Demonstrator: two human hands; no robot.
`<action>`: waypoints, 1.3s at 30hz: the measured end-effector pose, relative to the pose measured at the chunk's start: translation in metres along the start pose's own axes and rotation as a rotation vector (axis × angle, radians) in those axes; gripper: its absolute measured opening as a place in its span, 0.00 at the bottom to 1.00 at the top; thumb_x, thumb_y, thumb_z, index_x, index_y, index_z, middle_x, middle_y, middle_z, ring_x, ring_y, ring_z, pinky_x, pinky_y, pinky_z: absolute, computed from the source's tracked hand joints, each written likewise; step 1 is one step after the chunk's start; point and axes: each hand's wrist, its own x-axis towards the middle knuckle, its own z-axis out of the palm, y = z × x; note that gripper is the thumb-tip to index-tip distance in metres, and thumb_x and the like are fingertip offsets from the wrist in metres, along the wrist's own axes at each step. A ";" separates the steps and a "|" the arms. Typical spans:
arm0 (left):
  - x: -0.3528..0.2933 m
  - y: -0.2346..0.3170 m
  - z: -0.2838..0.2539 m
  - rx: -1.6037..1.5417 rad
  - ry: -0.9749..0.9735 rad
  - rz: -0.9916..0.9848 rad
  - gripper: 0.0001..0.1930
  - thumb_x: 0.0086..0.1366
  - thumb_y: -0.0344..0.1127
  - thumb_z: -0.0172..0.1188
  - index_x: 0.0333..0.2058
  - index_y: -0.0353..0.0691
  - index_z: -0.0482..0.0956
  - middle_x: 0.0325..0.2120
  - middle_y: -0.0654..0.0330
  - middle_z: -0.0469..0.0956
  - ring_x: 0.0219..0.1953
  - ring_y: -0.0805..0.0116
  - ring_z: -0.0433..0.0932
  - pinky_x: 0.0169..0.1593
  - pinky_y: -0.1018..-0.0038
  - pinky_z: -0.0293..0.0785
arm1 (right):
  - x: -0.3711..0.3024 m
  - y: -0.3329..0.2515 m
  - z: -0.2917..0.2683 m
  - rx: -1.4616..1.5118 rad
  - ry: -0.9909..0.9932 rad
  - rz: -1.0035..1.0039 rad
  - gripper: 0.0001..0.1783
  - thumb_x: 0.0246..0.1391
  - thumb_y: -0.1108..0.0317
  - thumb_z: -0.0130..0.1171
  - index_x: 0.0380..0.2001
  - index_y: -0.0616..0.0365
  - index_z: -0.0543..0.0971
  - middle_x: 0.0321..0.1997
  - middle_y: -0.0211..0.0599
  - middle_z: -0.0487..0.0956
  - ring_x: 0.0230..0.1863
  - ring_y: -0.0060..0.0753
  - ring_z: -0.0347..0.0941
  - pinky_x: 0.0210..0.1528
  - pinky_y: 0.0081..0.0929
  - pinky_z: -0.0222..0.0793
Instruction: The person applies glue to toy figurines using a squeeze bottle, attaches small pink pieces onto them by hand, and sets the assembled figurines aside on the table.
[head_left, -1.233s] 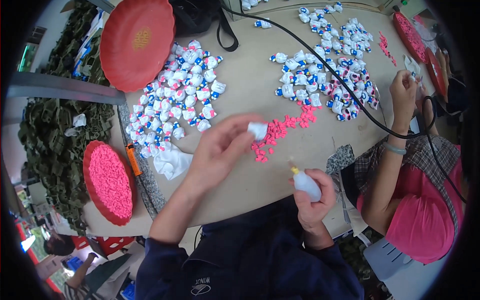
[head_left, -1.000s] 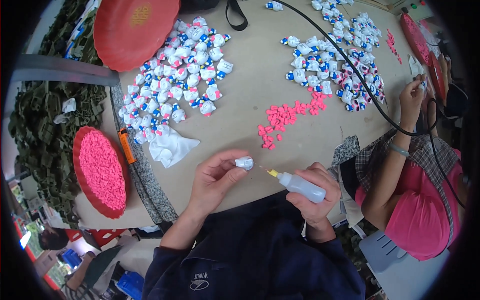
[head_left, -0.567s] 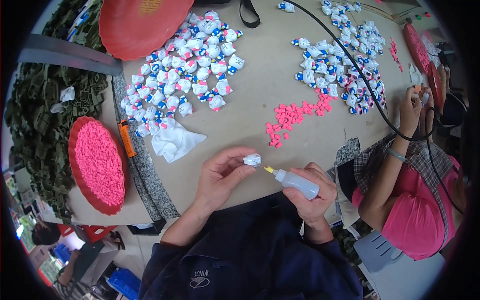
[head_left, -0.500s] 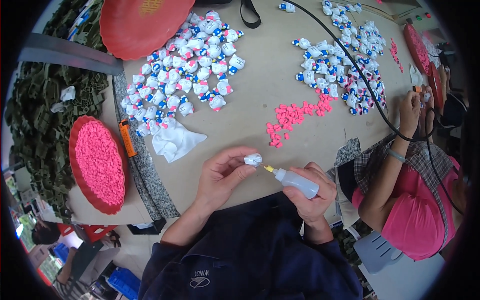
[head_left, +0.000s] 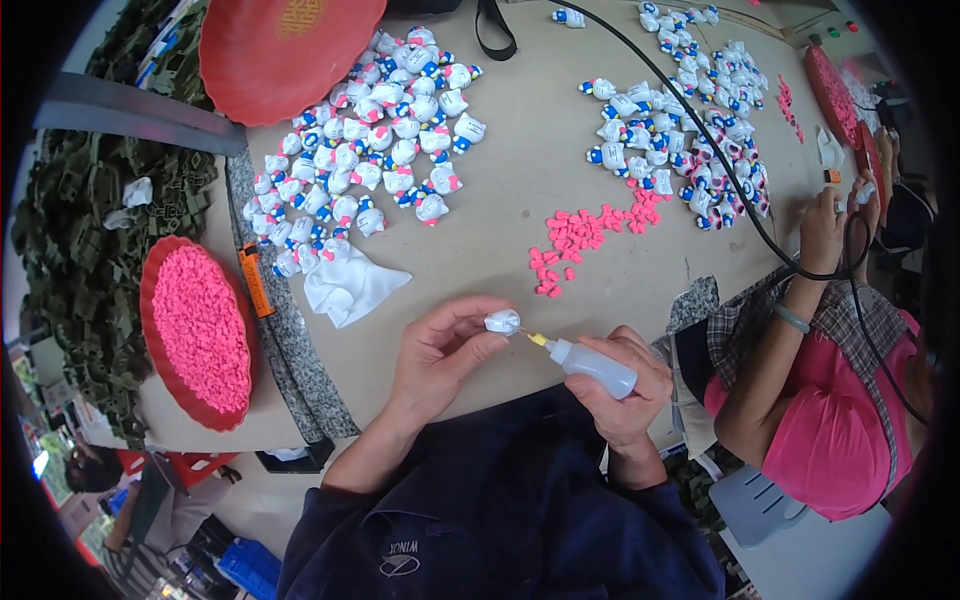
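In the head view, a small white figurine (head_left: 502,321) sits above the near edge of the table (head_left: 470,250), with the thin tip of a translucent squeeze bottle (head_left: 603,369) pointed at its right side; whether the tip touches is too small to tell. Pressing the bottle too hard could flood the surface or run liquid onto the fingers, and a slip of either hand could push the tip off its spot; a loosened pinch could drop the figurine. The left hand (head_left: 440,355) holds the figurine in a narrow pinch between thumb and forefinger. The right hand (head_left: 630,380) is wrapped around the bottle, its yellow nozzle (head_left: 540,340) angled left and far. Beyond the hands lie loose pink bow-shaped pieces (head_left: 575,235), with a white cloth (head_left: 352,287) to the left, beside a heap of white-and-blue figurines (head_left: 370,140).
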 end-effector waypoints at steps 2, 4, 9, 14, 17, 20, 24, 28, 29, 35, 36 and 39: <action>0.001 0.000 0.000 -0.025 -0.028 -0.004 0.16 0.60 0.21 0.57 0.47 0.33 0.72 0.41 0.60 0.76 0.43 0.74 0.75 0.48 0.78 0.71 | 0.001 -0.001 0.000 -0.006 -0.001 -0.003 0.21 0.31 0.73 0.72 0.34 0.68 0.79 0.22 0.37 0.77 0.19 0.29 0.65 0.21 0.22 0.59; 0.001 0.000 0.001 -0.026 -0.036 -0.001 0.16 0.59 0.21 0.57 0.47 0.33 0.72 0.41 0.60 0.76 0.43 0.74 0.75 0.48 0.78 0.71 | 0.001 -0.002 0.000 -0.002 -0.008 0.002 0.21 0.31 0.73 0.72 0.34 0.68 0.79 0.22 0.37 0.77 0.19 0.29 0.65 0.21 0.22 0.59; 0.001 0.000 0.000 -0.037 -0.033 -0.002 0.16 0.59 0.21 0.57 0.47 0.33 0.72 0.42 0.60 0.76 0.43 0.74 0.75 0.48 0.78 0.71 | -0.001 -0.001 -0.002 0.004 0.004 0.009 0.21 0.32 0.73 0.71 0.34 0.68 0.79 0.22 0.37 0.77 0.19 0.29 0.65 0.22 0.22 0.59; 0.002 -0.001 -0.001 -0.052 -0.040 -0.009 0.16 0.60 0.21 0.57 0.48 0.33 0.72 0.42 0.60 0.76 0.44 0.74 0.75 0.48 0.78 0.71 | 0.000 -0.001 -0.002 0.006 0.012 0.007 0.21 0.32 0.73 0.71 0.34 0.68 0.79 0.21 0.36 0.77 0.19 0.29 0.65 0.22 0.22 0.59; 0.002 -0.002 -0.002 -0.072 -0.037 -0.005 0.16 0.60 0.21 0.57 0.48 0.33 0.72 0.42 0.60 0.76 0.44 0.74 0.75 0.48 0.78 0.71 | -0.003 -0.001 -0.001 0.013 0.049 0.039 0.21 0.35 0.66 0.70 0.32 0.70 0.80 0.19 0.36 0.74 0.20 0.27 0.65 0.22 0.21 0.57; 0.001 0.000 -0.002 -0.063 -0.037 -0.006 0.16 0.60 0.21 0.57 0.48 0.33 0.72 0.42 0.60 0.76 0.44 0.74 0.75 0.48 0.78 0.71 | -0.002 -0.001 0.000 0.006 0.063 0.054 0.21 0.35 0.66 0.70 0.32 0.69 0.80 0.19 0.36 0.74 0.19 0.27 0.64 0.22 0.21 0.57; 0.001 -0.001 -0.002 -0.062 -0.035 -0.006 0.16 0.60 0.21 0.57 0.48 0.33 0.72 0.42 0.60 0.76 0.44 0.74 0.75 0.48 0.78 0.71 | -0.001 -0.001 -0.002 -0.013 0.029 0.036 0.20 0.33 0.70 0.71 0.33 0.68 0.79 0.20 0.36 0.75 0.19 0.28 0.65 0.22 0.22 0.59; 0.001 -0.002 -0.002 -0.082 -0.025 -0.005 0.16 0.60 0.21 0.57 0.47 0.33 0.72 0.42 0.60 0.76 0.44 0.74 0.75 0.48 0.78 0.71 | -0.001 -0.002 -0.004 -0.002 0.018 0.029 0.21 0.31 0.74 0.71 0.34 0.67 0.79 0.21 0.37 0.76 0.21 0.29 0.66 0.24 0.21 0.61; 0.001 -0.002 -0.002 -0.086 -0.021 -0.005 0.16 0.60 0.21 0.57 0.47 0.33 0.72 0.42 0.60 0.76 0.44 0.75 0.75 0.48 0.78 0.71 | -0.002 -0.001 -0.004 -0.003 0.019 0.030 0.21 0.31 0.74 0.71 0.34 0.67 0.79 0.21 0.37 0.76 0.21 0.29 0.66 0.24 0.21 0.61; -0.004 0.002 -0.003 -0.070 -0.011 -0.002 0.15 0.59 0.20 0.57 0.46 0.33 0.72 0.43 0.58 0.76 0.43 0.75 0.75 0.48 0.79 0.71 | -0.007 -0.003 0.004 0.247 0.156 0.325 0.21 0.32 0.77 0.68 0.36 0.67 0.77 0.31 0.40 0.78 0.27 0.31 0.71 0.32 0.22 0.66; -0.006 0.003 -0.003 -0.072 -0.013 -0.004 0.15 0.59 0.20 0.57 0.46 0.33 0.72 0.43 0.58 0.76 0.43 0.75 0.75 0.48 0.79 0.71 | -0.006 -0.004 0.012 0.320 0.204 0.342 0.20 0.33 0.78 0.67 0.36 0.65 0.77 0.33 0.40 0.78 0.30 0.33 0.72 0.35 0.24 0.67; -0.011 0.003 -0.007 -0.036 0.001 0.025 0.15 0.59 0.20 0.57 0.46 0.33 0.73 0.44 0.58 0.76 0.43 0.75 0.75 0.47 0.79 0.71 | 0.006 0.004 0.019 0.130 0.165 0.193 0.19 0.33 0.79 0.66 0.35 0.63 0.77 0.36 0.40 0.78 0.35 0.37 0.73 0.40 0.27 0.67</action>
